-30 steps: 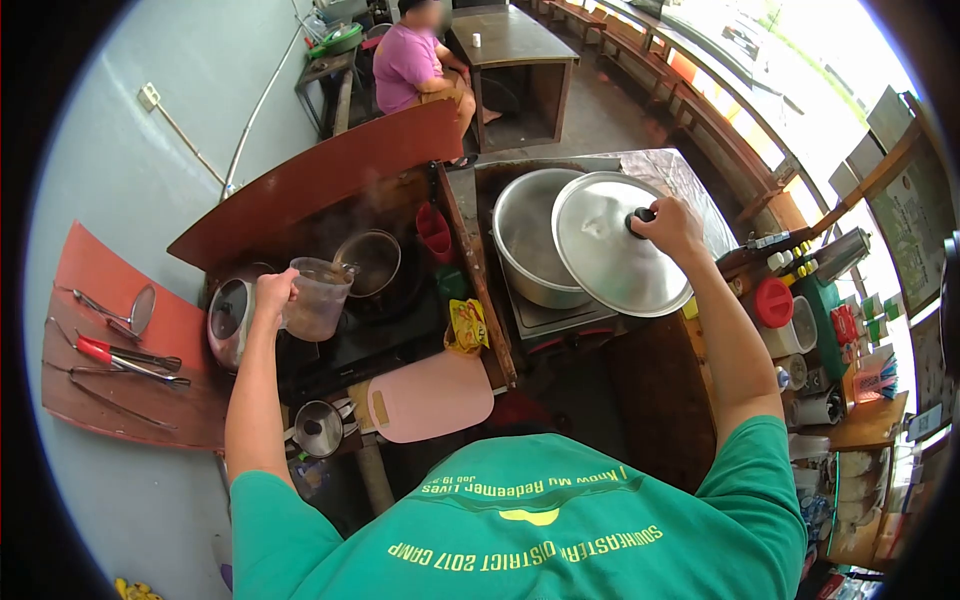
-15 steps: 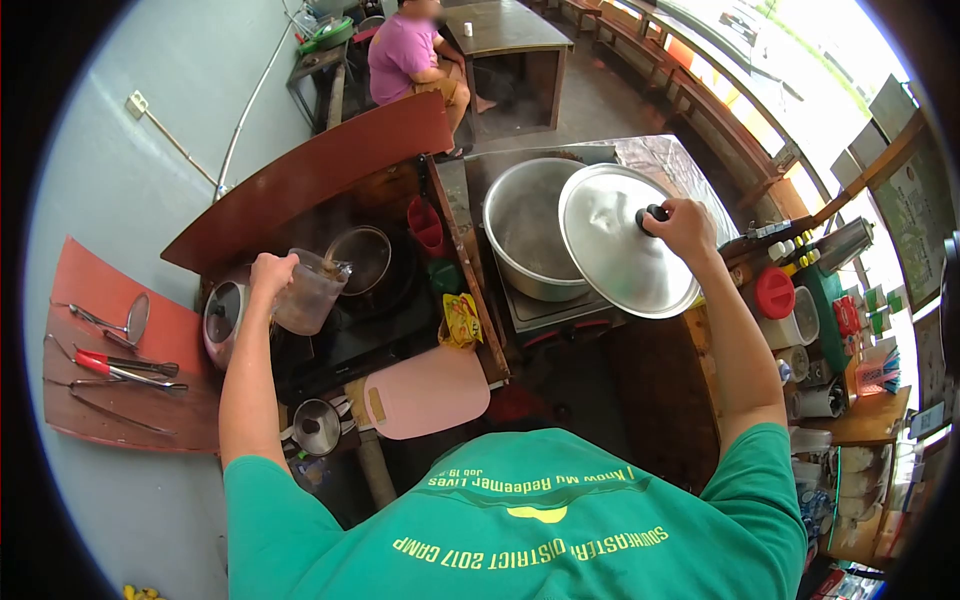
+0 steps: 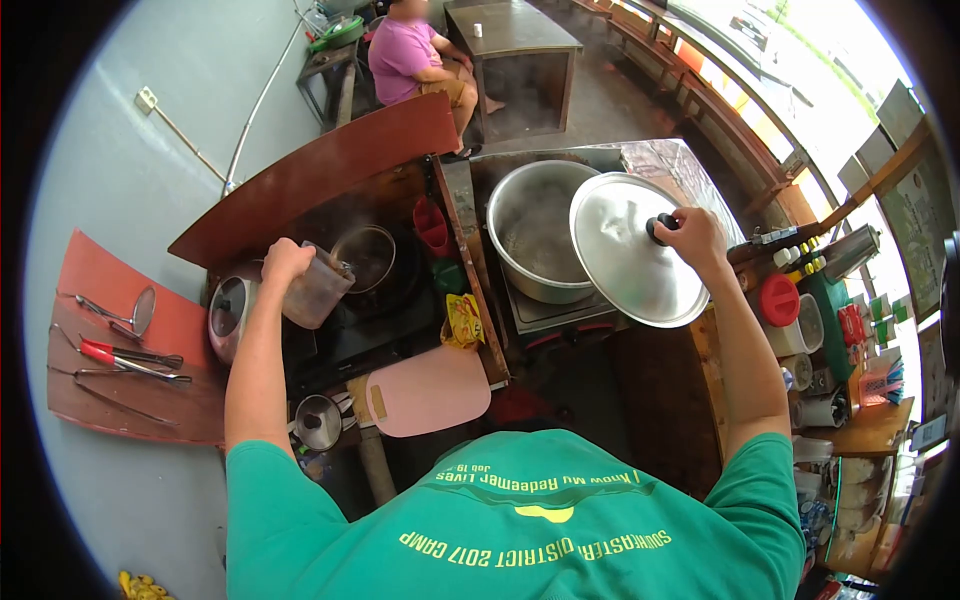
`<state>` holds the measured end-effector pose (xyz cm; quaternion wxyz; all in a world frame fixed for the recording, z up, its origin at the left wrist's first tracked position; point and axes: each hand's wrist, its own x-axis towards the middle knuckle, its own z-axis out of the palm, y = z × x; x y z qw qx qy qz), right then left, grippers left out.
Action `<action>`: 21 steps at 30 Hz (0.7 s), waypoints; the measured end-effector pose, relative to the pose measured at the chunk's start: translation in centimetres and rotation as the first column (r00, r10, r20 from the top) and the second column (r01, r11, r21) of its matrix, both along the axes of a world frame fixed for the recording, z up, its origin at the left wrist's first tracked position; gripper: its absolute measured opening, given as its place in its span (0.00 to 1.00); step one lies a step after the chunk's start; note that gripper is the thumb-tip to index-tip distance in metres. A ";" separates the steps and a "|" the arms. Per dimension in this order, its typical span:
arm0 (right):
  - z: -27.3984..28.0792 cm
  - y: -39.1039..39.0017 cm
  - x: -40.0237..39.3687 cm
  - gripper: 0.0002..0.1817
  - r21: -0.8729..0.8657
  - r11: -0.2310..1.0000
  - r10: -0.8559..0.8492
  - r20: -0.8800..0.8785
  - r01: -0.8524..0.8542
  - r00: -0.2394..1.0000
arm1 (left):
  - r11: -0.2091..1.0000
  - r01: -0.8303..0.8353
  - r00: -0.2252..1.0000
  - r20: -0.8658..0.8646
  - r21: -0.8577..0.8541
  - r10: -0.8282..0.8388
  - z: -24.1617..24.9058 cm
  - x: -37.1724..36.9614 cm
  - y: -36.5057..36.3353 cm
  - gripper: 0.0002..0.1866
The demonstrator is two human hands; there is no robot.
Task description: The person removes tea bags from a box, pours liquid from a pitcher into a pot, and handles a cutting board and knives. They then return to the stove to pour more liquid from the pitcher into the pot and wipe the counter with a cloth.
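My left hand [image 3: 287, 261] is closed on the handle of a clear plastic pitcher [image 3: 318, 290], tipped with its mouth at the rim of a dark pot [image 3: 365, 258] on the left stove. Whether liquid is running out is hard to see. By its knob, my right hand [image 3: 693, 238] grips a large silver pot lid [image 3: 622, 250], tilted up at the right side of a big aluminium pot [image 3: 542, 275]. Steam hangs over this pot, which stands on the right stove, and its contents are blurred.
A rice cooker [image 3: 232, 312] stands left of the pitcher. Near me lie a pink cutting board [image 3: 430, 392] and a yellow packet [image 3: 463, 322]. Tongs [image 3: 130, 360] hang at the left. A person [image 3: 410, 60] sits by a table [image 3: 520, 30]. Jars [image 3: 780, 300] line the right counter.
The pitcher is tipped further over the dark pot's rim. The lid appears slightly lower and to the right, while the whole view has shifted a little.
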<state>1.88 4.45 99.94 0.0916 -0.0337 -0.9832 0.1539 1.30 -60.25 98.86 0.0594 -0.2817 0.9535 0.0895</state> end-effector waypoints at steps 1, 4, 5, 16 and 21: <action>-0.1 0.1 0.0 0.25 -0.012 1.000 -0.003 0.003 0.003 1.000 | 1.000 -0.004 1.000 0.002 -0.001 0.004 0.3 0.1 0.5 0.26; -0.2 0.2 0.2 0.25 -0.019 1.000 -0.008 0.028 0.009 1.000 | 1.000 0.004 1.000 0.026 -0.027 -0.004 0.8 0.2 1.6 0.26; -0.2 0.2 0.2 0.25 -0.013 1.000 -0.015 0.044 0.015 0.999 | 0.999 0.010 0.999 0.035 -0.039 -0.009 0.9 0.2 1.9 0.26; -1.4 0.8 0.3 0.25 0.002 1.000 -0.006 0.050 0.005 0.999 | 0.992 0.058 0.996 0.075 -0.113 -0.050 1.7 1.0 4.5 0.25; -1.5 1.1 0.5 0.25 0.004 1.000 0.002 0.040 -0.002 0.999 | 0.980 0.115 0.991 0.090 -0.163 -0.101 1.7 1.6 5.3 0.24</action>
